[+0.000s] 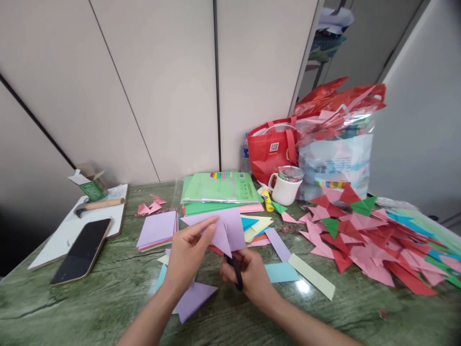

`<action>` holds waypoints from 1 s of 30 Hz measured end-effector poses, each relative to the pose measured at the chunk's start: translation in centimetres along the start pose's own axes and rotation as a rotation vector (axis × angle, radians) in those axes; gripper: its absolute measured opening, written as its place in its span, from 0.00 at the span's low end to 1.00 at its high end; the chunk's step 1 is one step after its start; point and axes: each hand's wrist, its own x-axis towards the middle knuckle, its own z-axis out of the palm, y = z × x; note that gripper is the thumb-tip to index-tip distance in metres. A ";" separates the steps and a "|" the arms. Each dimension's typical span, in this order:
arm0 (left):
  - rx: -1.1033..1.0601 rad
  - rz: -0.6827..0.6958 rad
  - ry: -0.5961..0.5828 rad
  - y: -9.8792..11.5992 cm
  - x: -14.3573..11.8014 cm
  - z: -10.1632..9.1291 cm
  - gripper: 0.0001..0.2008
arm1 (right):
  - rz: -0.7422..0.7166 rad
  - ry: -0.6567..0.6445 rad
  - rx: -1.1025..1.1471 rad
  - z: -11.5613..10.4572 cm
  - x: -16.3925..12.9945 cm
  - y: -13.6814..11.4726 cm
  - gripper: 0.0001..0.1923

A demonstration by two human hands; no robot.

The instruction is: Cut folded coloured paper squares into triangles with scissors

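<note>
My left hand pinches a folded lilac paper sheet by its left part and holds it up over the green marble table. Black-handled scissors sit in my right hand, their blades pointing up into the lower edge of the lilac sheet. A lilac triangle offcut lies on the table under my left wrist.
A stack of lilac squares lies to the left; a phone and hammer rest on a white board. Green paper packs, a glue stick, a white mug, a red bag and many folded triangles lie behind and right.
</note>
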 end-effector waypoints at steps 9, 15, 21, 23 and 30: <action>-0.335 -0.078 0.102 -2.0 -1.0 0.7 0.15 | 0.028 -0.007 -0.016 0.6 -0.5 0.9 0.08; -0.171 -0.044 0.120 -3.4 -1.6 0.5 0.16 | 0.036 0.007 -0.038 0.4 -0.4 0.8 0.07; -0.136 -0.066 0.103 -3.8 -2.0 0.3 0.18 | 0.054 0.024 -0.023 0.4 -0.5 0.7 0.10; -0.156 -0.071 0.095 -3.7 -2.0 0.4 0.18 | 0.063 0.029 -0.024 0.3 -0.6 0.7 0.11; -0.239 -0.088 0.092 -3.3 -2.1 0.7 0.17 | 0.040 0.042 -0.057 0.2 -0.8 0.6 0.13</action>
